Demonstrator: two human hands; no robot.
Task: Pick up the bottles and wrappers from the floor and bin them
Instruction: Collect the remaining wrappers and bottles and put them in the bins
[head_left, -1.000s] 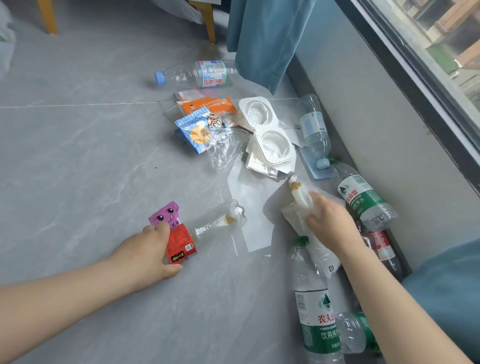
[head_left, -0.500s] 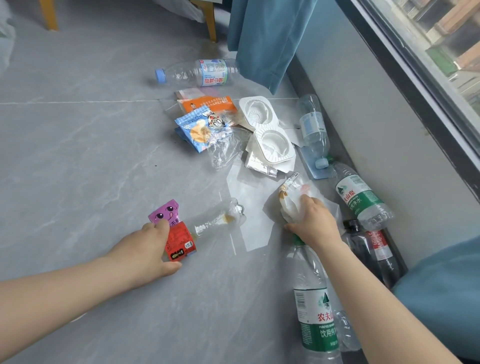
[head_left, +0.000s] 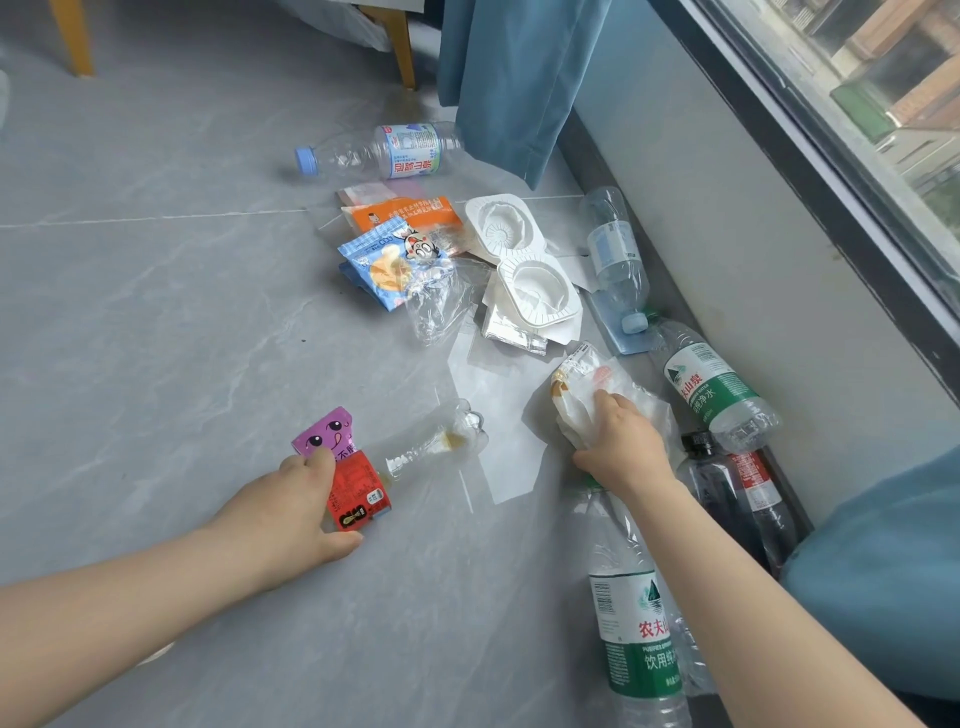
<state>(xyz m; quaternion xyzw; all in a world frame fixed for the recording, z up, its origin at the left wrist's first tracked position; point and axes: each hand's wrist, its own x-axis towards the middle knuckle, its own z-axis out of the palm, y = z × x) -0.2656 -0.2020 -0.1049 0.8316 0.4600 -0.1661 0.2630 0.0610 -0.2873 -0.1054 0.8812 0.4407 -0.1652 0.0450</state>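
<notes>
Litter lies on the grey floor by the wall. My left hand (head_left: 291, 504) rests on a red and purple snack wrapper (head_left: 345, 467), fingers curled over its edge. My right hand (head_left: 621, 441) grips a crumpled white wrapper (head_left: 584, 382) near the wall. A green-label bottle (head_left: 636, 629) lies under my right forearm. Another green-label bottle (head_left: 714, 387) and a dark bottle (head_left: 743, 493) lie along the wall. A blue-cap bottle (head_left: 384, 150) lies further off, and a clear bottle (head_left: 615, 254) leans by the skirting.
Blue and orange snack packets (head_left: 400, 249), a white plastic tray (head_left: 519, 260) and clear film (head_left: 441, 312) sit in the middle of the pile. A blue curtain (head_left: 509, 78) hangs ahead, with wooden chair legs (head_left: 400, 47) behind. Wall and window run along the right.
My right hand has drawn the white wrapper down and left, closer to the green-label bottle's cap. My left hand has stayed on the red and purple wrapper.
</notes>
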